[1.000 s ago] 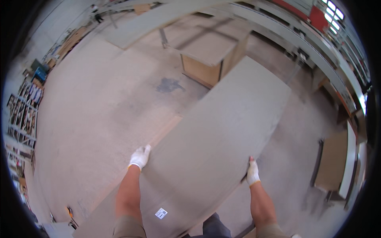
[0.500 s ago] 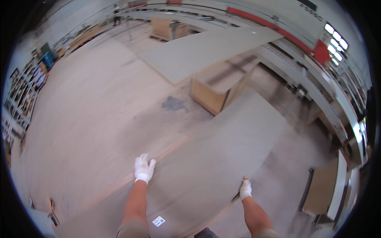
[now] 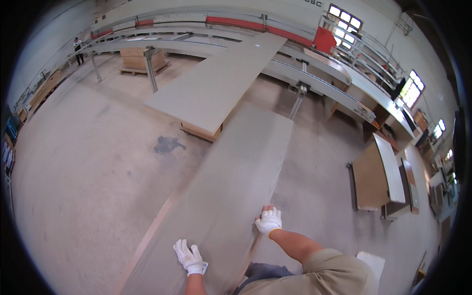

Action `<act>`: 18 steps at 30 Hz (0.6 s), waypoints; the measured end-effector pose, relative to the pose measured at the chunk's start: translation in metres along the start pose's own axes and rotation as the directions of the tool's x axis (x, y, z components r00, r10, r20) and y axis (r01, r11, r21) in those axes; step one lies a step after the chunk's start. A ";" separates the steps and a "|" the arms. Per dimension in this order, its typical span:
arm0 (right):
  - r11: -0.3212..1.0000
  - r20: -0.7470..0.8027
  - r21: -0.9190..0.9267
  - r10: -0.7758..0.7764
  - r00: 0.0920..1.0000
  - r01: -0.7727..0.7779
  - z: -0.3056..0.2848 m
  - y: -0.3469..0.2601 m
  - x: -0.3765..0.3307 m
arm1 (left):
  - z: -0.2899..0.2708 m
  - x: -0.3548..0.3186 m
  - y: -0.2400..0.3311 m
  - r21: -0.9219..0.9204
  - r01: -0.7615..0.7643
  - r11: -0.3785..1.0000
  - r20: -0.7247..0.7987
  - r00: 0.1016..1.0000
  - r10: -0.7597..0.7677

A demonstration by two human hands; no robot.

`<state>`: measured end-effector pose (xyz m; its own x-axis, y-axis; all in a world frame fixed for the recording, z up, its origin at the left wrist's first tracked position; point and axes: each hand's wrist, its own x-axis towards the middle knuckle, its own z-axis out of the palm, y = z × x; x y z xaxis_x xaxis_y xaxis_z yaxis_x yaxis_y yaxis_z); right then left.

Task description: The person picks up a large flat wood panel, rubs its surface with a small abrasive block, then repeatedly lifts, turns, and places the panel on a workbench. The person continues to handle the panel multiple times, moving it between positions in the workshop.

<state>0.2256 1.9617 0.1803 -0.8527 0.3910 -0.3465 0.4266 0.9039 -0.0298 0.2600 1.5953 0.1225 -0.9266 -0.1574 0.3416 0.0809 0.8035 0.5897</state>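
A long grey panel with pale wooden edges stretches from my body toward the machine. My left hand, in a white glove, lies flat on its top face with fingers spread, covering part of a small white label. At the panel's right edge rests my right hand, also gloved, with bare fingertips showing and fingers outstretched. A second grey panel lies farther off, one end on the machine's rail frame and its near corner above a wooden box.
A long machine with a red strip and metal rails runs across the back. Beneath them stands a wooden stack on a pallet. Upright boards on a cart are at right. A person stands far left. A dark stain marks the floor.
The view has turned right, and the near panel now points more directly away from me. My left hand has moved from its left edge onto its face. My right hand's fingers have stretched out.
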 end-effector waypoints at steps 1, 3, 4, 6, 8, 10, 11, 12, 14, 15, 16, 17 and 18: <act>0.999 0.014 -0.033 -0.037 0.999 0.038 0.003 -0.015 -0.022 | -0.008 -0.008 -0.007 -0.030 -0.003 1.000 0.011 1.000 0.004; 0.996 0.106 -0.063 -0.062 0.992 0.069 -0.003 -0.028 -0.055 | -0.021 -0.023 -0.009 -0.070 -0.036 0.997 0.033 0.999 0.038; 0.994 0.077 -0.083 -0.068 0.995 0.075 0.007 -0.027 -0.066 | -0.026 -0.029 -0.009 -0.091 -0.055 0.994 0.049 0.997 0.059; 0.985 0.071 -0.134 -0.102 0.992 0.111 0.004 -0.029 -0.079 | -0.040 -0.042 -0.006 -0.107 -0.072 0.992 0.074 0.994 0.081; 0.971 0.103 -0.180 -0.139 0.985 0.156 -0.021 -0.033 -0.071 | -0.048 -0.051 -0.007 -0.103 -0.093 0.990 0.095 0.990 0.103; 0.979 0.166 -0.097 -0.159 0.973 0.177 -0.041 -0.038 -0.061 | -0.057 -0.058 -0.006 -0.146 -0.036 0.989 0.065 0.997 0.046; 0.981 0.206 -0.058 -0.170 0.964 0.186 -0.047 -0.037 -0.061 | -0.065 -0.066 0.003 -0.166 -0.001 0.986 0.058 0.998 0.011; 0.960 0.212 -0.105 -0.233 0.949 0.259 -0.053 -0.037 -0.065 | -0.073 -0.072 0.011 -0.150 -0.018 0.989 0.027 0.999 0.023; 0.909 0.200 -0.208 -0.323 0.925 0.362 -0.050 -0.038 -0.077 | -0.086 -0.075 0.036 -0.148 -0.056 0.987 -0.045 0.998 0.050; 0.873 0.204 -0.254 -0.371 0.906 0.415 -0.044 -0.038 -0.081 | -0.091 -0.072 0.050 -0.139 -0.071 0.988 -0.076 0.995 0.061; 0.858 0.142 -0.255 -0.423 0.895 0.446 -0.031 -0.033 -0.083 | -0.094 -0.066 0.063 -0.176 -0.054 0.983 -0.075 0.996 0.042; 0.845 0.084 -0.249 -0.468 0.880 0.473 -0.011 -0.028 -0.088 | -0.099 -0.058 0.074 -0.210 -0.039 0.977 -0.065 0.998 0.026; 0.831 0.021 -0.245 -0.511 0.859 0.500 0.001 -0.022 -0.088 | -0.099 -0.049 0.088 -0.243 -0.025 0.970 -0.059 0.998 0.011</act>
<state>0.2912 1.9072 0.2101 -0.9444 -0.1295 -0.3021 -0.1458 0.9888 0.0321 0.3486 1.6167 0.2295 -0.9023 -0.1822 0.3908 0.1911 0.6434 0.7413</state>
